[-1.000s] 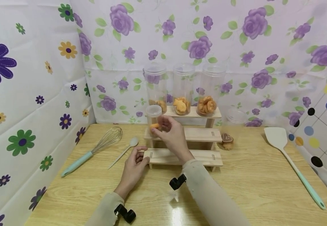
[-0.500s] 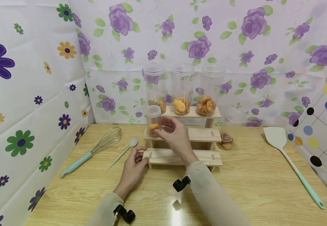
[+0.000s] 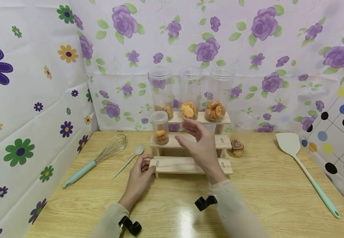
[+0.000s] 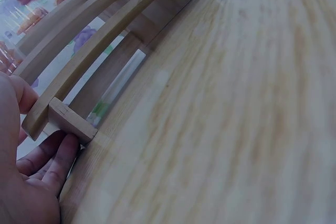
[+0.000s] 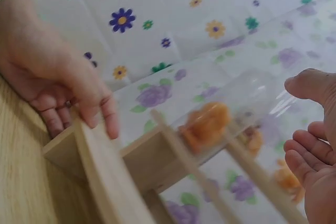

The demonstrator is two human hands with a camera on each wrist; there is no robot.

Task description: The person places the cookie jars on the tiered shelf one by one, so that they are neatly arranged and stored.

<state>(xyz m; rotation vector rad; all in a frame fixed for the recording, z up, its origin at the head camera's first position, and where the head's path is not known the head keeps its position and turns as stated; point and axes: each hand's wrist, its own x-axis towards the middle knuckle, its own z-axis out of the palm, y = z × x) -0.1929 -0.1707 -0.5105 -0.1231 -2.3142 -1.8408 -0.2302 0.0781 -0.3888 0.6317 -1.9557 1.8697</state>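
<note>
A three-step wooden rack point(image 3: 183, 162) stands on the table. My left hand point(image 3: 140, 175) holds the left end of its lowest step; in the left wrist view the thumb lies at the step and the fingers point(image 4: 65, 156) touch the leg below. On the left of the middle step stands a small lidded clear jar point(image 3: 160, 127) with orange cookies stacked inside. My right hand point(image 3: 200, 147) is apart from that jar, to its right, in front of the middle step. Its thumb and fingers are spread, with nothing between them.
Three tall clear jars point(image 3: 190, 94) with cookies stand on the top step. Another clear jar point(image 3: 243, 135) with a heart-shaped cookie stands right of the rack. A whisk point(image 3: 100, 158) and small spoon point(image 3: 133, 157) lie left, a white spatula point(image 3: 304, 172) right.
My right hand has let go of the small jar and moved right, its fingers opening. The jar stays upright on the middle step. My left hand keeps its place on the rack.
</note>
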